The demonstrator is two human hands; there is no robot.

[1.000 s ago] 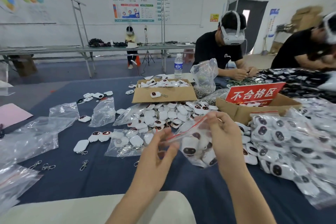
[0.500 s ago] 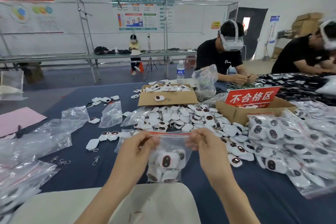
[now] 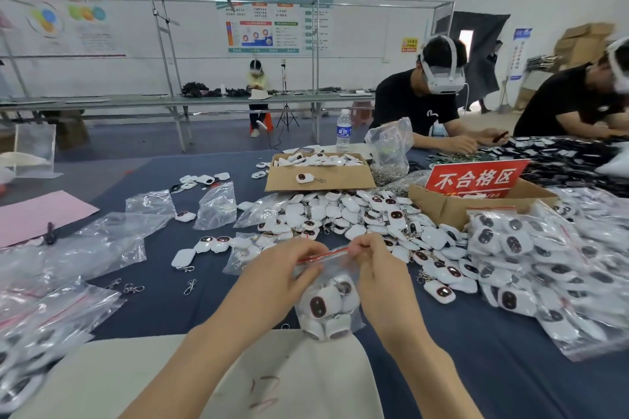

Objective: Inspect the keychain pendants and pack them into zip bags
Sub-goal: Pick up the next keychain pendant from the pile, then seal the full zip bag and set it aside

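Zip bag (image 3: 340, 269) gripped at its red seal strip (image 3: 323, 255) between left hand (image 3: 282, 277) and right hand (image 3: 379, 277); fingers of both curled and clamped on the strip, one hand toward each end. Inside, keychain pendants (image 3: 320, 305), white with dark oval faces, bunched just below the fingertips, at the far edge of a pale board (image 3: 272, 371). Heap of loose pendants (image 3: 340, 211) just beyond the fingers on blue cloth (image 3: 459, 367); stack of filled bags (image 3: 531, 248) to the right of the right fingers; cardboard box (image 3: 442, 206) with red sign (image 3: 476, 178) farther beyond.

Glossy clear plastic zip bag (image 3: 328, 296); matt cardboard box (image 3: 320, 176).
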